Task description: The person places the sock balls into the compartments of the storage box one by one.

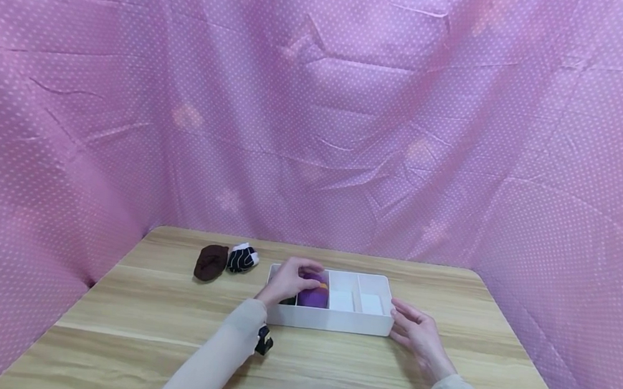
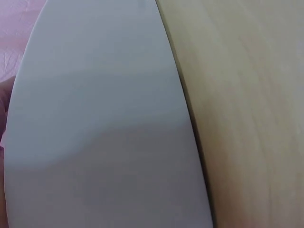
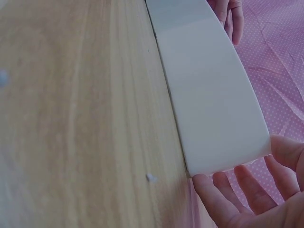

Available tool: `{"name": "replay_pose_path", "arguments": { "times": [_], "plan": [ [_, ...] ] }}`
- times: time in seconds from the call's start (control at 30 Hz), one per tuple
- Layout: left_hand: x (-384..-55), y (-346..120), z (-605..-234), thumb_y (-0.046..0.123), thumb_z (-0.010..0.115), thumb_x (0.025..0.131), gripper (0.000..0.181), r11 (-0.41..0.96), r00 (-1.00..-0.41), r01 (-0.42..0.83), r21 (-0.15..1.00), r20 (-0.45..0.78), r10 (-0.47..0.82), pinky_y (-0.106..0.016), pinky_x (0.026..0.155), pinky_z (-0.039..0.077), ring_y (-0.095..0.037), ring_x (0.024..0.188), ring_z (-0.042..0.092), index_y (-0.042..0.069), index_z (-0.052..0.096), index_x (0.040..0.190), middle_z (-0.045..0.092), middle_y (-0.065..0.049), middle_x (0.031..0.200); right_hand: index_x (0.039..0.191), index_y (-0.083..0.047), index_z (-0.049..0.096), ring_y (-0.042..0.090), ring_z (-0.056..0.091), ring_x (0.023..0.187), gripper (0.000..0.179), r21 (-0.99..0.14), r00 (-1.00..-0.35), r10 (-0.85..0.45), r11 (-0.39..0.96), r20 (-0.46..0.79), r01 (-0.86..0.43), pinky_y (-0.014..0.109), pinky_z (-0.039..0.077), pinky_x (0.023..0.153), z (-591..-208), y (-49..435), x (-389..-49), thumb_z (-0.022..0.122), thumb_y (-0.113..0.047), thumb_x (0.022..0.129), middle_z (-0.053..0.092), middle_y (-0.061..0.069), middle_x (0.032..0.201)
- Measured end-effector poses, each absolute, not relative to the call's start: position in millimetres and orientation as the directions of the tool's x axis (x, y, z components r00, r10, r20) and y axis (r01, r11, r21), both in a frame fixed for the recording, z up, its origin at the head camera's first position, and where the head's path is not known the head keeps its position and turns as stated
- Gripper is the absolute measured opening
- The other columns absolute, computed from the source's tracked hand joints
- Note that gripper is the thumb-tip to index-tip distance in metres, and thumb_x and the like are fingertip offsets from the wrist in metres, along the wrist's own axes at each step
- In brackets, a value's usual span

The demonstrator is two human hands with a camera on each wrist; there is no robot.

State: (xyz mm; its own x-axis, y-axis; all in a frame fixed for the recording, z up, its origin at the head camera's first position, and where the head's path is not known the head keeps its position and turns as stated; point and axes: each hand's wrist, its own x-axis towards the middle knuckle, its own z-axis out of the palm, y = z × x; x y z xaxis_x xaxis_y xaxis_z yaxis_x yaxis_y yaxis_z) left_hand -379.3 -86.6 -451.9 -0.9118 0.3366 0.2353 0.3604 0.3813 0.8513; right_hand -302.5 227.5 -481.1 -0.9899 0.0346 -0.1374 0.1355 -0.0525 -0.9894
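A white divided box (image 1: 327, 320) lies lengthwise on the table. My left hand (image 1: 289, 280) reaches over its left part, thumb and fingers round a purple rolled sock (image 1: 313, 298) with an orange band, in the second compartment from the left. Something dark (image 1: 289, 300) shows in the leftmost compartment, mostly hidden by that hand. At the box's right end, my right hand (image 1: 416, 333) rests its extended fingertips against the wall. The right wrist view shows those fingers (image 3: 254, 190) spread along the end. In the left wrist view the box's front wall (image 2: 99, 104) hides nearly all the hand.
Behind and left of the box, a dark brown rolled sock (image 1: 210, 263) lies beside a black one with white lines (image 1: 242, 258). The two right compartments (image 1: 342, 299) show white floors. Pink dotted cloth (image 1: 318, 126) hangs round the wooden table (image 1: 328, 371).
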Motion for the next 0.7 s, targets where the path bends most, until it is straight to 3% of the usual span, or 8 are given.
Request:
{"name": "replay_pose_path", "arguments": {
  "times": [0.27,0.7],
  "plan": [
    [-377.9,-95.6,-444.5,0.016,0.077,0.084,0.042,0.373,-0.922,0.332,0.867,0.213,0.324,-0.034,0.091,0.054,-0.021,0.107,0.067,0.009,0.066,0.125,0.071,-0.008,0.118,0.144,-0.001,0.045,0.022,0.065,0.106,0.055,-0.989,-0.990,0.024,-0.068,-0.137,0.135,0.043,0.052,0.096,-480.0,225.8,-301.8,0.065,-0.016,0.095,0.049,0.024,0.143],
    [-374.9,-126.4,-443.2,0.013,0.076,0.085,0.038,0.295,-0.943,0.304,0.906,0.240,0.232,-0.034,0.087,0.056,-0.023,0.101,0.068,0.009,0.067,0.122,0.069,-0.015,0.120,0.146,-0.002,0.043,0.020,0.065,0.107,0.055,-0.988,-0.990,0.013,-0.064,-0.141,0.140,0.043,0.052,0.098,-480.3,227.1,-301.4,0.063,-0.016,0.096,0.050,0.021,0.143]
  ]
}}
